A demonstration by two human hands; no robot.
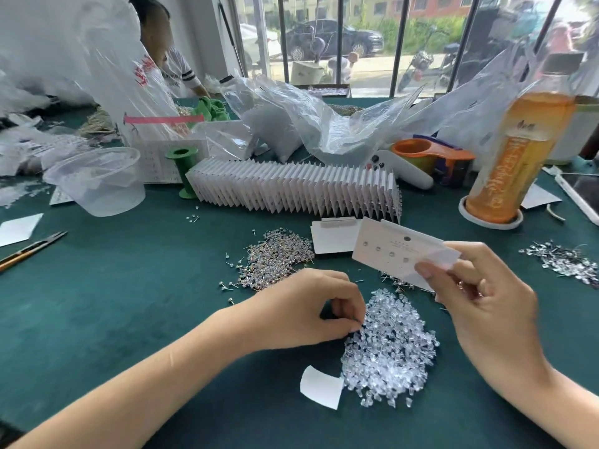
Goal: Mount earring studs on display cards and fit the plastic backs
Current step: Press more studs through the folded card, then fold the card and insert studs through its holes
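Pinching a half-filled card (405, 254) up in my right hand (486, 306), I curl my left fingertips (353, 322) at the edge of the clear plastic backs (392, 348), seemingly nipping something small, and next must probably seat a back behind the card.

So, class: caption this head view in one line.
Right hand holds a display card; left hand picks at plastic backs.

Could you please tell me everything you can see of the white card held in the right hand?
The card is white, flat and rectangular, apparently thin cardboard, with faint print near its top and four small studs in a slanting row. It is held tilted above the green table, pinched at its right end by the right hand.
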